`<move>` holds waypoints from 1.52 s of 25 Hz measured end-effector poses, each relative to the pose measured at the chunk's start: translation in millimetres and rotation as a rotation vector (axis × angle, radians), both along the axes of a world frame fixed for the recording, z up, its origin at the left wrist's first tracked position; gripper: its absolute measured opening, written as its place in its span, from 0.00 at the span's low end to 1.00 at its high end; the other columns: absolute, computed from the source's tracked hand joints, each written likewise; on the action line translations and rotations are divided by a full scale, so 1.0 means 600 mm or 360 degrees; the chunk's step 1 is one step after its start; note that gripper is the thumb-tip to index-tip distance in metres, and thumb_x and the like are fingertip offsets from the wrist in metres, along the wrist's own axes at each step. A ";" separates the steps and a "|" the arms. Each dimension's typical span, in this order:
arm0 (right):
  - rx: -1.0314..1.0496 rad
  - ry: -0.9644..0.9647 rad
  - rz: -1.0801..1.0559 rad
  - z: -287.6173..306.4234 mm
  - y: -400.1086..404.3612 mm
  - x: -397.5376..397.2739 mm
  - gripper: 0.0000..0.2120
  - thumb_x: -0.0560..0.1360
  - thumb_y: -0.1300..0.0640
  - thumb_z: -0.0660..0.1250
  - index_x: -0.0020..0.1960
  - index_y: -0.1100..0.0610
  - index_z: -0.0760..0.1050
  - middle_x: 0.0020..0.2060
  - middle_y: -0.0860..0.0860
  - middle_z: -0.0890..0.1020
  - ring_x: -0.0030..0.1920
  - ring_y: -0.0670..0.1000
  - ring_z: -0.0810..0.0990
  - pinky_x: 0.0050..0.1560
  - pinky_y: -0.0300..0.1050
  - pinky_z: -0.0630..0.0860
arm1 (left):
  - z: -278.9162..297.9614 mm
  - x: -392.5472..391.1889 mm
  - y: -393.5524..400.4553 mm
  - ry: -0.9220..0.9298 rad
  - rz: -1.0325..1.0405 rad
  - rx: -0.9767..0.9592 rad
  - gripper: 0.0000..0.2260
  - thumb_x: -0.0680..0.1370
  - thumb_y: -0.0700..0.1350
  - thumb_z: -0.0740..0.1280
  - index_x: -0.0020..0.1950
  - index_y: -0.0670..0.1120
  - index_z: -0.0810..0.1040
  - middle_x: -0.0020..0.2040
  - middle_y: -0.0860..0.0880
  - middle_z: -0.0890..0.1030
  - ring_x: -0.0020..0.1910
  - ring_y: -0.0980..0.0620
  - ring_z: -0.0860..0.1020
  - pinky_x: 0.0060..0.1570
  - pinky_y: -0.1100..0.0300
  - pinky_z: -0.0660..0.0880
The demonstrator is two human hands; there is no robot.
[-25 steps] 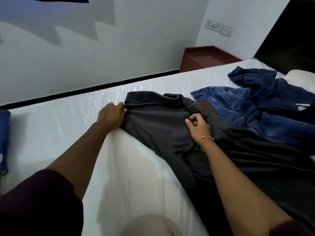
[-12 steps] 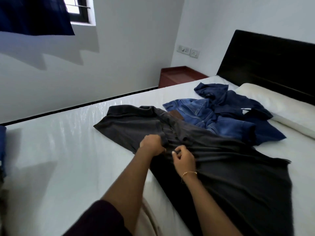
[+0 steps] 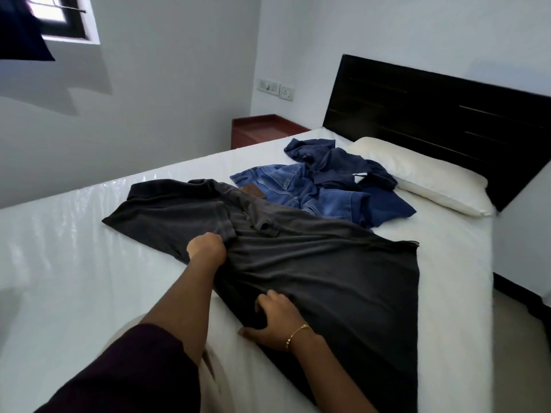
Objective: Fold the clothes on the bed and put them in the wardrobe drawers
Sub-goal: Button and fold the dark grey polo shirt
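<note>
A white-walled bedroom with a black headboard point(image 3: 447, 120) at the upper right frames a wide white-sheeted bed point(image 3: 74, 263), where the folding is in its early stages. At the centre of the frame the left hand point(image 3: 207, 247) is clenched around a bunched fold of a dark grey cotton polo shirt point(image 3: 313, 263), near the sleeve and side seam. Lower down, the right hand point(image 3: 274, 318), a thin gold bracelet point(image 3: 296, 335) at its wrist, curls its fingers into the same shirt's near edge, thumb lying out on the sheet. The shirt lies spread diagonally across the mattress, collar toward the upper left, hem trailing to the lower right, and it is wrinkled through the middle. Just beyond it, touching its far edge, lie crumpled blue denim jeans point(image 3: 298, 192) and a rumpled navy blue shirt point(image 3: 343, 168), with a cream pillow point(image 3: 423, 174) against the headboard. The step in hand appears to be straightening the side of the shirt before folding; done well, both hands would pull the edge taut and flat, smoothing out the creases first. No wardrobe is in view.
</note>
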State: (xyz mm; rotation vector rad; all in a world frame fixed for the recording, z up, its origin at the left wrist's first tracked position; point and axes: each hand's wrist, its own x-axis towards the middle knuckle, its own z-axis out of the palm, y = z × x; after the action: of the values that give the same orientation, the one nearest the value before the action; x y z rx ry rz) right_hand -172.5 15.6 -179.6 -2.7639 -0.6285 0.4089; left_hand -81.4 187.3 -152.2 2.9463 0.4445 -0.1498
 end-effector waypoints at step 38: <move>0.0310 0.1186 -0.0932 0.062 -0.229 0.000 0.09 0.72 0.56 0.71 0.50 0.57 0.79 0.38 0.52 0.82 0.35 0.48 0.81 0.38 0.39 0.79 | -0.040 0.035 -0.071 -0.0098 -0.1058 0.0044 0.13 0.81 0.49 0.58 0.61 0.47 0.75 0.61 0.44 0.72 0.61 0.43 0.72 0.61 0.51 0.66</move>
State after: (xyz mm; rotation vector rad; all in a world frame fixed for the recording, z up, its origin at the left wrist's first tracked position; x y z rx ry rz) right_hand -172.7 -121.7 -142.5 -2.2072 0.2957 1.0681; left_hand -60.3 144.6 -176.3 2.9885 -0.5561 -0.1258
